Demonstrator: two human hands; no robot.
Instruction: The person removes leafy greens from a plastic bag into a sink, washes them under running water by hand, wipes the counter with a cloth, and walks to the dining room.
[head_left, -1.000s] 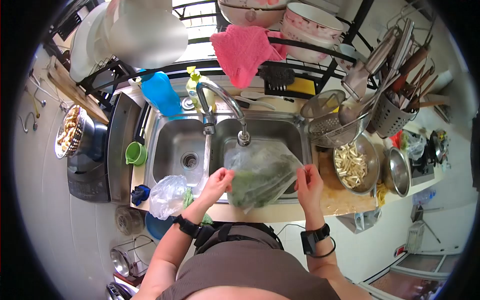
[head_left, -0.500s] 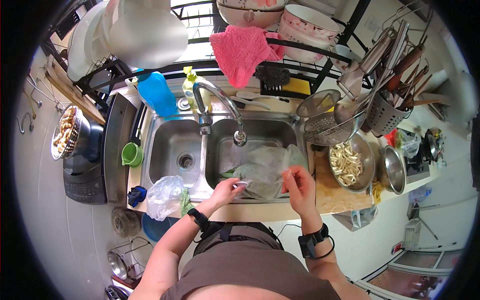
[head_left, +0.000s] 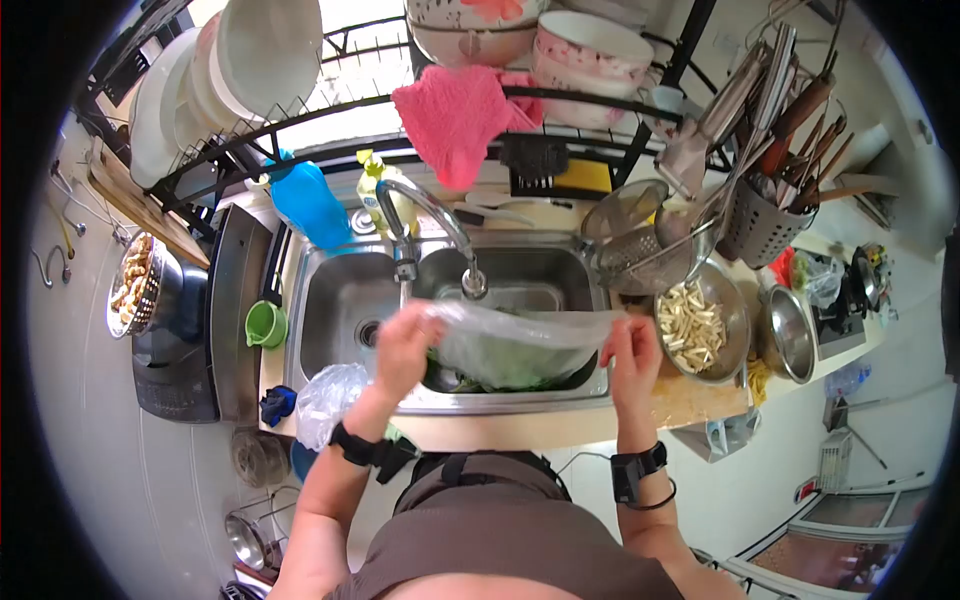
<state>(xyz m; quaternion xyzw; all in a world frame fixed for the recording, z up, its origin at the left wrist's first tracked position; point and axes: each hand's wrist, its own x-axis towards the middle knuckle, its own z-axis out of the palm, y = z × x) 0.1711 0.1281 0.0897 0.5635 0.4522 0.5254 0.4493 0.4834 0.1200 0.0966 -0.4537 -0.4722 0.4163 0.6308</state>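
Note:
A clear plastic bag [head_left: 520, 335] is stretched sideways over the right sink basin [head_left: 570, 268]. My left hand [head_left: 402, 345] is closed on the bag's left end, and my right hand [head_left: 632, 352] pinches its right end. Leafy greens [head_left: 505, 372] show through and below the bag, low in the basin; whether some are still inside the bag I cannot tell. The faucet [head_left: 440, 215] arches just behind the bag, its spout over the right basin.
Left of the sink are a green cup [head_left: 266, 325] and a crumpled plastic bag [head_left: 328, 400]. On the right, a steel bowl of cut pale pieces [head_left: 692, 328] sits on a wooden board [head_left: 700, 398]. Strainers [head_left: 640, 250] stand behind it. A dish rack [head_left: 360, 100] spans the back.
Both hands have risen and moved apart, my left hand going further left. The bag, bunched low in the basin half a second ago, is now lifted and stretched, with more greens visible beneath.

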